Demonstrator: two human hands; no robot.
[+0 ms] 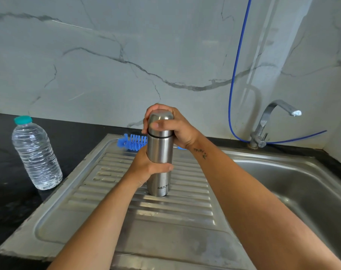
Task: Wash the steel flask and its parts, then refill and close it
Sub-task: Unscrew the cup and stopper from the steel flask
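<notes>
Steel flask [159, 162] stood upright on the ribbed drainboard [185, 207], roughly frame centre. The base sat on the ribs, so the board took the weight and both hands were free to work against each other.

Left hand [146, 168] was wrapped around the mid-body, thumb across the front: a clamp to stop the body spinning. Right hand [175, 127] was closed over the domed cap [160, 121], fingers round the far side, thumb on the front. It read as a twist grip; can't tell whether loosening or tightening. Cap was seated, dark seam line showing just below it.

Blue bottle brush [132, 142] lay behind the flask at 11 o'clock, at the drainboard's back edge, within reach for scrubbing. Capped water bottle [36, 154] stood at 9 o'clock on the dark worktop [6, 191], well apart, full — probably the refill supply. Sink basin [292, 182] lay at 3 o'clock, tap [272, 121] at 2 o'clock, no water running.
</notes>
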